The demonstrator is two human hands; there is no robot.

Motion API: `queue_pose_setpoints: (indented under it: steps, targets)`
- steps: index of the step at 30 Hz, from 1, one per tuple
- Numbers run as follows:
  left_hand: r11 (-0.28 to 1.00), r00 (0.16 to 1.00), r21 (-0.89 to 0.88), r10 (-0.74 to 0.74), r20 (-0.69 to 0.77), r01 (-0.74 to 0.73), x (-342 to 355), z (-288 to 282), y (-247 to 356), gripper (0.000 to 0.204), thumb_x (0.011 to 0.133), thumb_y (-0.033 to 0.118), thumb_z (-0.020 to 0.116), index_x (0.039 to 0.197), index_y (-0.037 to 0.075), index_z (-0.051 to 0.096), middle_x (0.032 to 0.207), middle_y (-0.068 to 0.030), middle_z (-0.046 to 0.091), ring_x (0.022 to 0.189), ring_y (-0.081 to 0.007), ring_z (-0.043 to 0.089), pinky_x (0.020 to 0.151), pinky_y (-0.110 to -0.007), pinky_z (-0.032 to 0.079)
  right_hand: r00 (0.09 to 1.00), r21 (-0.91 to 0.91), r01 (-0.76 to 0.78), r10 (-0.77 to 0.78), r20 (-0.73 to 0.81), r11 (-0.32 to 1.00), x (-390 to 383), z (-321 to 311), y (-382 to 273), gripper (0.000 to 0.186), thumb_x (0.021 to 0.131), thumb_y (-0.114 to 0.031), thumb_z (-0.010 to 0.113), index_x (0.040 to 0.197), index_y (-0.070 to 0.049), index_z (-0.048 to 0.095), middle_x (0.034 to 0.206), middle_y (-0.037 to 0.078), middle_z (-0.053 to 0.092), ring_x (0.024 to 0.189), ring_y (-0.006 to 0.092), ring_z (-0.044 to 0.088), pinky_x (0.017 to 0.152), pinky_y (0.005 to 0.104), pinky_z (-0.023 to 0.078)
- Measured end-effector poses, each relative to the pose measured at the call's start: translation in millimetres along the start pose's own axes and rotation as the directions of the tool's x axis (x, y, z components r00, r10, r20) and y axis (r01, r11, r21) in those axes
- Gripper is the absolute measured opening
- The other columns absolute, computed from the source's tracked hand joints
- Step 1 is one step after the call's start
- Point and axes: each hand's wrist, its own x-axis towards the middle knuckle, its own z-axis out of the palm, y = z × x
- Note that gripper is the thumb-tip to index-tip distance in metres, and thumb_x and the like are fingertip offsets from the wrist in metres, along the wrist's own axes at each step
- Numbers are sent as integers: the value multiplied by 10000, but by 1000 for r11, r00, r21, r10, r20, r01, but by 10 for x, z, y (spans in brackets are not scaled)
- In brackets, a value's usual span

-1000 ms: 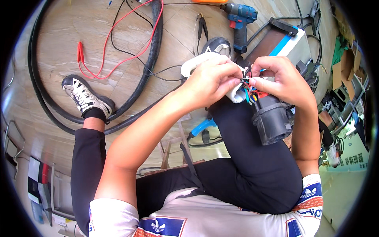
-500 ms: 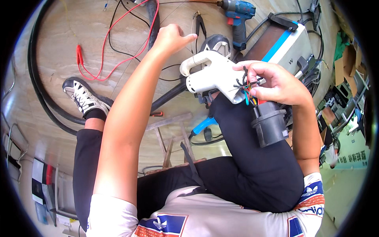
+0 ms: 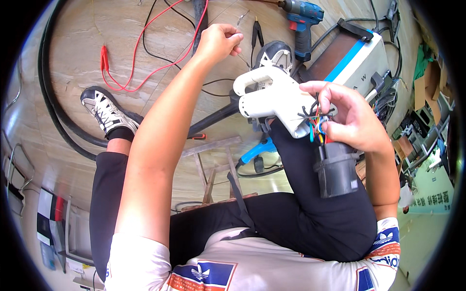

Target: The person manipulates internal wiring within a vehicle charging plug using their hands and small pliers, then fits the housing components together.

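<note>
We see a big white box [image 3: 357, 58] behind our knee. Our right hand [image 3: 357, 121] grips the white plug handle [image 3: 272, 97] by its coloured wires [image 3: 318, 128]. Our left hand [image 3: 221, 41], fingers curled, reaches near small black pliers [image 3: 256, 33].

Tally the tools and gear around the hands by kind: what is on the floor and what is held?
White charging-gun handle with black plug, at the right hand: 1
Blue cordless drill: 1
Black pliers, near the left hand: 1
Red clip lead: 1
White and blue machine case: 1
Total: 5
</note>
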Motion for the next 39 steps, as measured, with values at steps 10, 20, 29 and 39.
queue_pose_setpoints:
  steps: [10,20,29,39]
  targets:
    - [866,999,498,35,30,-45,-390,-171,-227,469,806,196,766,1142,-97,620,774,-179,683,709,-264,707,667,-372,551,1000,-3,-3,3,-8,1000,-225,106,-39,223,726,25,591,938,-16,537,1320,190,551,1221,182,494,958,320,443]
    - [837,960,534,237,-152,-122,51,555,-66,351,814,265,758,983,-28,665,907,-228,715,900,-416,681,832,-476,542,1000,14,-22,22,8,1000,-290,156,-26,228,755,23,594,973,-11,537,1265,185,545,1225,188,494,805,296,536]
    - [714,805,619,554,-213,-328,188,202,-253,269,839,188,697,1002,-25,677,843,-186,718,801,-321,720,764,-409,570,1000,11,-4,4,-7,1000,-296,139,19,241,751,17,600,981,-10,536,1265,173,560,1190,183,514,834,313,535]
    - [735,953,-676,244,181,-60,-282,-56,244,450,937,315,658,1317,86,583,1073,-121,625,991,-238,602,909,-475,509,996,-67,-16,22,89,998,165,-152,11,353,734,-83,679,1050,-7,542,1163,86,575,1140,170,534,1050,332,404]
